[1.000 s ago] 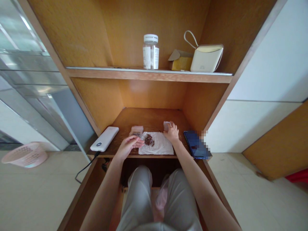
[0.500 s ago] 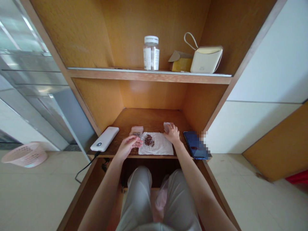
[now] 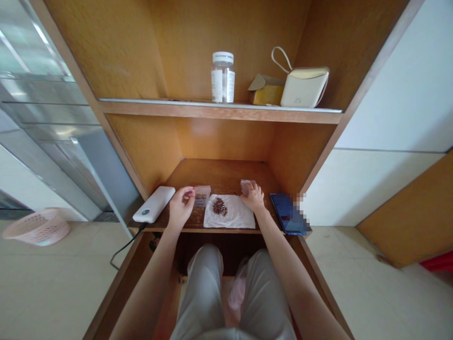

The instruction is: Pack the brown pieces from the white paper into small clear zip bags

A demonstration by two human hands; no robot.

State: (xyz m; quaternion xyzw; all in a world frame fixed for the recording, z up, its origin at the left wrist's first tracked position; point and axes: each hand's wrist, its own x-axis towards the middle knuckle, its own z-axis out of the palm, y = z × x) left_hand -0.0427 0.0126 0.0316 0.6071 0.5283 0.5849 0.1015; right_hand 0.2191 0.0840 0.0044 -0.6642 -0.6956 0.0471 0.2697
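Sits at a brown wooden bench (image 3: 219, 172) set in a cupboard niche. Along its front edge, from left corner to right: a white slab-shaped power bank (image 3: 154, 204), a white paper tissue (image 3: 235, 218) spread flat, a dark blue phone (image 3: 287, 212). On the tissue's left half, a small heap of dark brown capsules (image 3: 219, 206), loose and unbagged; apparently most of the handling not yet done, though contents of the bags too small to tell. With the left hand (image 3: 180, 208), pinches thumb and forefinger shut on the left edge of a small clear plastic bag (image 3: 202, 194) lying just behind the tissue's left corner. With the right hand (image 3: 253, 198), grips a small pinkish clear packet (image 3: 245, 184), fingers closed round it, behind the tissue's right corner.
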